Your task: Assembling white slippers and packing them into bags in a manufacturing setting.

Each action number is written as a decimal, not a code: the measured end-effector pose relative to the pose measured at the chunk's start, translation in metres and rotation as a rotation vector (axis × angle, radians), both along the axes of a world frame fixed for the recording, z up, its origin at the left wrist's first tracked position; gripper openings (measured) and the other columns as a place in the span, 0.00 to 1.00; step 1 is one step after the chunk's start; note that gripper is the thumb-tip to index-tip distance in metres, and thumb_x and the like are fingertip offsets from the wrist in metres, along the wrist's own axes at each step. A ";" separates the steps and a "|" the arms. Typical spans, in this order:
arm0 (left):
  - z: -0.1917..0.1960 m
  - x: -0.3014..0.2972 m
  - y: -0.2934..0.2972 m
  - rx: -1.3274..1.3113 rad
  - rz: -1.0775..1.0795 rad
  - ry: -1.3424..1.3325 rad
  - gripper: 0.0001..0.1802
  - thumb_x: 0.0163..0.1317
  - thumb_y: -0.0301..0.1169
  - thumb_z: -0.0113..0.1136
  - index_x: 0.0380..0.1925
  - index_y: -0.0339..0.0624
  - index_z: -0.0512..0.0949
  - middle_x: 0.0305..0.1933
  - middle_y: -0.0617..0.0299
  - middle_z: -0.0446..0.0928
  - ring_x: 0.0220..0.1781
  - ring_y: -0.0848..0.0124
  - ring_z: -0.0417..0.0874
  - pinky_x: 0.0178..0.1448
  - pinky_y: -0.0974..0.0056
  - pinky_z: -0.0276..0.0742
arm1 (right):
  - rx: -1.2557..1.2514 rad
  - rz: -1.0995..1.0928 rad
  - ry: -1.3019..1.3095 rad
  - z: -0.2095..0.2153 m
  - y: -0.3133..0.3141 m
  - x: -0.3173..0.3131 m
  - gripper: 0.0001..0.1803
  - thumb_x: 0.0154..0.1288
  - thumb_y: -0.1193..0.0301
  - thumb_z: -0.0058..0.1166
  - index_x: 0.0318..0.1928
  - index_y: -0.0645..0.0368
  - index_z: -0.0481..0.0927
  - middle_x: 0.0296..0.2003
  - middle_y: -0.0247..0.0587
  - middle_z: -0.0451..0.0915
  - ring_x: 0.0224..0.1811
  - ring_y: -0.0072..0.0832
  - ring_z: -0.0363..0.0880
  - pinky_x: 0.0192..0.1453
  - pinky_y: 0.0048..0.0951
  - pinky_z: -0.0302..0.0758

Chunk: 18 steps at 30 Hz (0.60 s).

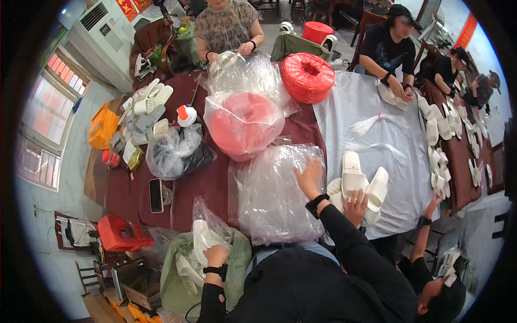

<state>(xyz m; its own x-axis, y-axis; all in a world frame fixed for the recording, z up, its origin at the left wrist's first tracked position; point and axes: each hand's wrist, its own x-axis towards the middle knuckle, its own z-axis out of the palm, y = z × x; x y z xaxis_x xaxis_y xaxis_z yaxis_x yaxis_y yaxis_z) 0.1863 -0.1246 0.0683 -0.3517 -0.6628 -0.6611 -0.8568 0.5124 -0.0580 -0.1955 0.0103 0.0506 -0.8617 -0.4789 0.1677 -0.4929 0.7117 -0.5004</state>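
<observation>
Resting spread fingers (308, 171) on plastic bags (277, 194), left hand (215, 256) grips white slippers (200, 239).

The left hand (215, 257) had its fingertips buried among white slippers (200, 242) inside a clear bag. The right hand (309, 177) lay partly behind the stack of clear bags (274, 199). Far workers' hands along the surface (371, 102) were too small to read.

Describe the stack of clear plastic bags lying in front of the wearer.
The stack of clear plastic bags is thin, glossy, crinkled film, lying flat on the dark red table, its near edge at the table edge. A hand with a black wristband rests on its upper right corner. White slippers lie just right of it.
</observation>
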 end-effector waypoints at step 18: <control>-0.064 -0.314 -0.047 0.252 0.368 0.624 0.56 0.42 0.58 0.61 0.61 0.29 0.50 0.61 0.38 0.59 0.64 0.50 0.60 0.65 0.58 0.53 | -0.475 -0.347 -0.990 -0.077 0.050 -0.043 0.40 0.45 0.70 0.64 0.57 0.68 0.59 0.48 0.47 0.72 0.49 0.33 0.71 0.52 0.30 0.68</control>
<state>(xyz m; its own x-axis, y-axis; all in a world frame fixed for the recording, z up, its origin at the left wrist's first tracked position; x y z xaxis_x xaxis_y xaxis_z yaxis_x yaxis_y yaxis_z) -0.1282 -0.1721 0.0044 -0.4955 -0.6651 -0.5588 -0.8101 0.1216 0.5736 -0.2384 0.0602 -0.0259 -0.7894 -0.2598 -0.5563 0.4517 0.3679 -0.8128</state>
